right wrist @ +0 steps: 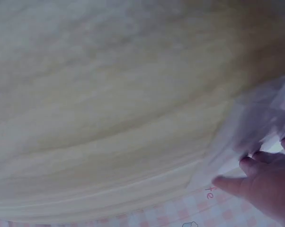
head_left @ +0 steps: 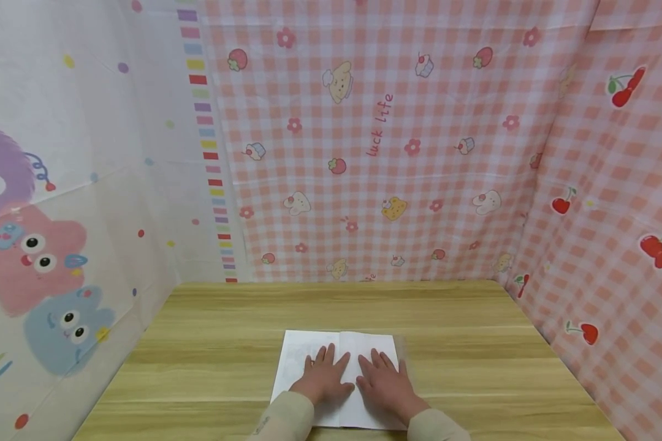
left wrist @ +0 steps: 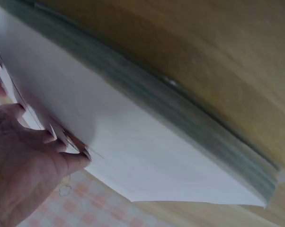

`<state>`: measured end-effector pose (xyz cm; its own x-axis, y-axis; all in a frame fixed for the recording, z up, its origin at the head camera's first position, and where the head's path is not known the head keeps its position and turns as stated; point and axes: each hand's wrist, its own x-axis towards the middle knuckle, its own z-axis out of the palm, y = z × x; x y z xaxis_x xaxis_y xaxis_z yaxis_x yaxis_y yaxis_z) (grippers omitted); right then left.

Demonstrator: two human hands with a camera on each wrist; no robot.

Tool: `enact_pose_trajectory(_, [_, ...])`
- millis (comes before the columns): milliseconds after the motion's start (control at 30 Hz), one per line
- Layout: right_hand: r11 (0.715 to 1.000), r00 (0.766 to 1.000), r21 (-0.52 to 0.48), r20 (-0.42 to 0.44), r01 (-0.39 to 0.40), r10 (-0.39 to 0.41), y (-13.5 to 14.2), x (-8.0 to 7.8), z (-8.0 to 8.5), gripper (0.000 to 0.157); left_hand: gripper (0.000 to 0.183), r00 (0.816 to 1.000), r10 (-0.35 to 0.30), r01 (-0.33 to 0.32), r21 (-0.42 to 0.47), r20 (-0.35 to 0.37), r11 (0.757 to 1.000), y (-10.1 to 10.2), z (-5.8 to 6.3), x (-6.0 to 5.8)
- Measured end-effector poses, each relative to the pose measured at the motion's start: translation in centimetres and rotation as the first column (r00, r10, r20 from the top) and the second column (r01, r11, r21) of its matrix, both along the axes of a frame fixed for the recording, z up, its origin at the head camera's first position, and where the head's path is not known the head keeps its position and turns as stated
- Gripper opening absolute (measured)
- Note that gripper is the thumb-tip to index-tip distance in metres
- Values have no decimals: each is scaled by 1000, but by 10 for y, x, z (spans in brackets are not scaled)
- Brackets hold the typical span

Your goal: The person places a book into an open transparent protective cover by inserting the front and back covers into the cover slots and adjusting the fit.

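An open book point(head_left: 358, 343) with white pages lies on the table near its front edge. Spread across the left page is my left hand point(head_left: 324, 378), its fingers straight and pointing away from me. My right hand point(head_left: 385, 383) rests on the right page in the same way, and the two thumbs come close together by the centre fold. In the left wrist view the book point(left wrist: 133, 142) shows a thick greenish page edge, with the left hand's fingertips point(left wrist: 78, 161) on the paper. The right wrist view has the right hand point(right wrist: 270, 187) by a translucent sheet at the book's side.
The wood-grain table point(head_left: 209, 343) extends around the book on all sides. Behind it hangs a pink checked cloth point(head_left: 364, 184), with another checked cloth point(head_left: 601, 184) on the right. A white cloth with cartoon figures point(head_left: 116, 214) hangs on the left.
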<state>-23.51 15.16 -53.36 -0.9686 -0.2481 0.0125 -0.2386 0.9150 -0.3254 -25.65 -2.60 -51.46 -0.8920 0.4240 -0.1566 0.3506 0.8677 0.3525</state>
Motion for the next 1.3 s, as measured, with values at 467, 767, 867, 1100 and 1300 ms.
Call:
enact_pose_trajectory(467, [1000, 999, 9, 43, 0, -1, 1, 2, 2, 52, 73, 1000, 4, -3, -29, 26, 1000, -6, -6, -10])
enact_pose_trajectory(767, [995, 984, -56, -155, 80, -87, 14, -4, 7, 43, 74, 1000, -1, 1, -12, 24, 1000, -6, -8, -8])
enact_pose_trajectory(867, [973, 959, -116, -183, 198, -217, 22, -5, 12, 44, 73, 999, -1, 1, 2, 32, 1000, -8, -2, -6])
enact_pose_trajectory(1100, [885, 909, -287, -95, 366, -406, 42, -5, 21, 50, 73, 996, 3, -5, 25, 85, 1000, -10, 0, -6])
enact_pose_trajectory(1300, [811, 901, -416, 52, 413, -432, 47, -7, 29, 52, 75, 997, 6, -9, 34, 81, 999, -10, -1, -7])
